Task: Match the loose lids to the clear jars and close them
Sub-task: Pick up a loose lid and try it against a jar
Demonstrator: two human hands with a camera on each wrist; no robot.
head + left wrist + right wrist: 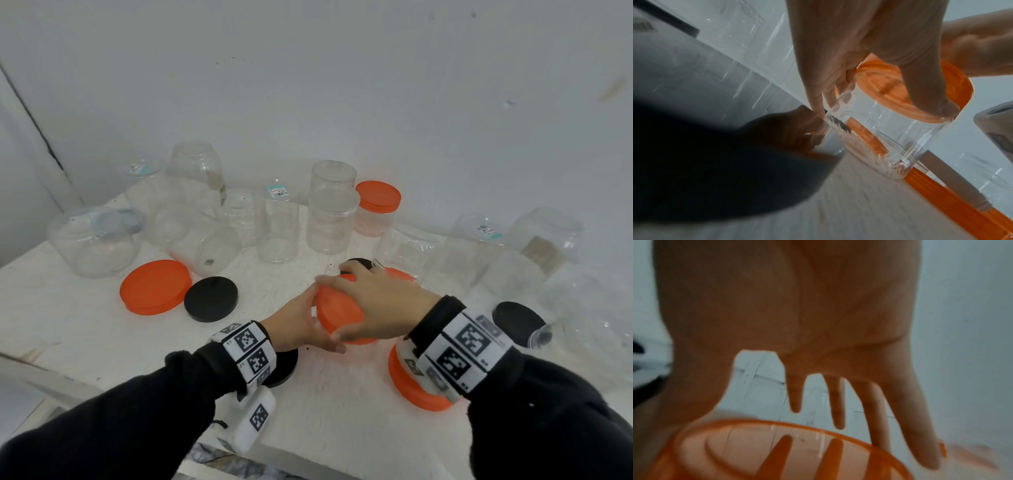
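A small clear jar (885,142) stands on the white table (85,335), close in front of me. An orange lid (337,313) sits on its mouth. My left hand (308,320) grips the jar just below the lid, with its thumb (931,94) on the near side and fingers (818,100) on the far side. My right hand (363,303) lies over the lid from above, its fingers (875,410) spread and curled round the lid's rim (748,449). The jar is mostly hidden by both hands in the head view.
Loose lids lie around: an orange lid (156,286) and a black lid (210,298) to the left, a black lid (286,368) under my left wrist, an orange lid (409,389) under my right wrist, a black lid (517,322) at right. Several open clear jars (277,226) crowd the back; one jar wears an orange lid (377,196).
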